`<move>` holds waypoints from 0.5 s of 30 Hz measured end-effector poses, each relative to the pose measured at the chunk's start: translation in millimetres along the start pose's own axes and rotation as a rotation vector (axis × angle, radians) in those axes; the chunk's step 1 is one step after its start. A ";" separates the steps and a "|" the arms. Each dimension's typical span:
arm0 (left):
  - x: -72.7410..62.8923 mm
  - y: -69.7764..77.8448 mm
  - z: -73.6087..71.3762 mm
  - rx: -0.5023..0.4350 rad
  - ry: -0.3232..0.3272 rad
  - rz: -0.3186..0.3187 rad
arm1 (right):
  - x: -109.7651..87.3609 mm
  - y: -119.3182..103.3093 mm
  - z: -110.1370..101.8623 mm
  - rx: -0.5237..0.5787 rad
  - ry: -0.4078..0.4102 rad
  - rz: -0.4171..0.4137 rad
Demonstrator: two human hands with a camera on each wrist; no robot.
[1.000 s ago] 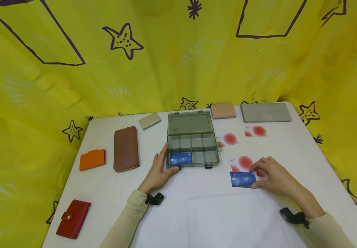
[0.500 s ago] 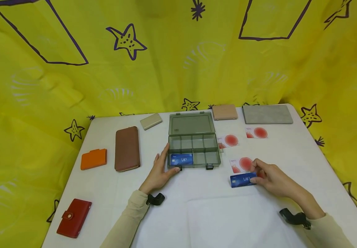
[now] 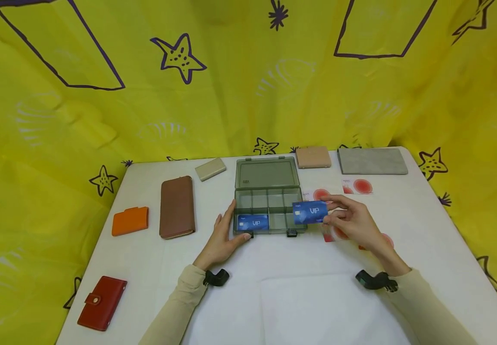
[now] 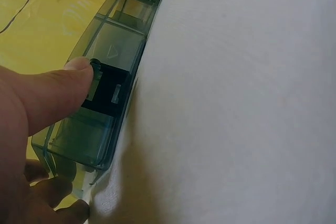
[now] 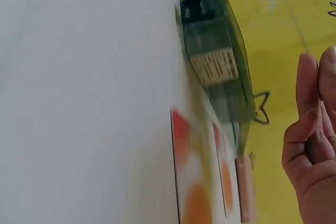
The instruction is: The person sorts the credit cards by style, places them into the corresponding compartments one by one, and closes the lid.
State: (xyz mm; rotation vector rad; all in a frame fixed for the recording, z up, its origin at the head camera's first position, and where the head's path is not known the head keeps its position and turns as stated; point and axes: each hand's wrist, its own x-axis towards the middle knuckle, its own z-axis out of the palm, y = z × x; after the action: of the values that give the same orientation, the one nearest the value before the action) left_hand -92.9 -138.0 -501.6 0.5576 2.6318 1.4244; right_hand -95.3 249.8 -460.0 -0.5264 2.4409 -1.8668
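Note:
A green see-through compartment box (image 3: 267, 173) lies with its lid raised at the middle of the table. My left hand (image 3: 220, 243) holds its front left corner, fingers along the left side, thumb (image 4: 58, 90) on a black front latch. A blue VIP card (image 3: 252, 223) lies in the front left compartment. My right hand (image 3: 356, 223) pinches a second blue VIP card (image 3: 304, 213) by its right end, above the box's front right part. In the right wrist view this card shows only as a thin edge. Red-and-white cards (image 3: 362, 186) lie right of the box, some partly hidden by the right hand.
To the left lie a brown wallet (image 3: 177, 207), an orange card holder (image 3: 130, 221), a red snap wallet (image 3: 103, 303) and a beige case (image 3: 211, 168). Behind, a pink wallet (image 3: 313, 157) and a grey wallet (image 3: 372, 161) lie near the table's back edge, before a yellow curtain (image 3: 231, 110).
My right hand has lifted the second VIP card off the red-and-white cards and brought it left and forward to the box. The left hand has stayed at the box.

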 end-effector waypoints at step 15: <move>0.6 0.3 0.2 0.001 0.001 -0.018 | 63.1 -5.2 81.0 -0.117 -0.099 -0.032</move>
State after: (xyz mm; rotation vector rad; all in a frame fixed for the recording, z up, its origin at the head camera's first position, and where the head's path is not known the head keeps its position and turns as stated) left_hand -93.3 -137.4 -501.4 0.5316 2.6313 1.4185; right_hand -135.6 155.5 -466.4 -0.6501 2.5018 -1.6727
